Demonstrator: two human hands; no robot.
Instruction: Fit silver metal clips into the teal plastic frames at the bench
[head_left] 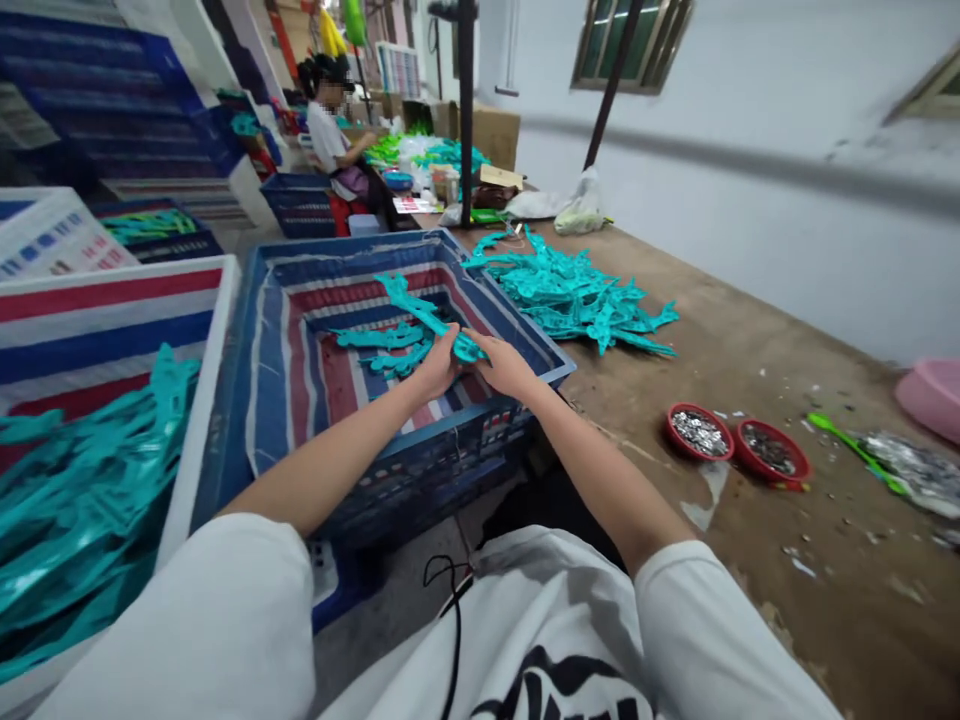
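Both my hands are together over the near side of a blue plastic crate (259, 300) lined with striped cloth. Between them is a long turquoise plastic part (416, 308), its far end pointing up and to the left over the crate. My left hand (439, 368) grips the part from the left side, fingers closed. My right hand (501, 362) closes on its near end, thumb and fingers against it. Lower in the crate lie a few similar turquoise pieces (379, 338). The fingertips are partly hidden by the hands themselves.
On the brown table at right stands a heap of turquoise parts (577, 290). Two red bowls of small metal pieces (699, 432) and a green stick-like tool (855, 450) lie nearer. A white-rimmed crate of turquoise parts (97, 500) stands left. Another person (334, 130) sits farther back.
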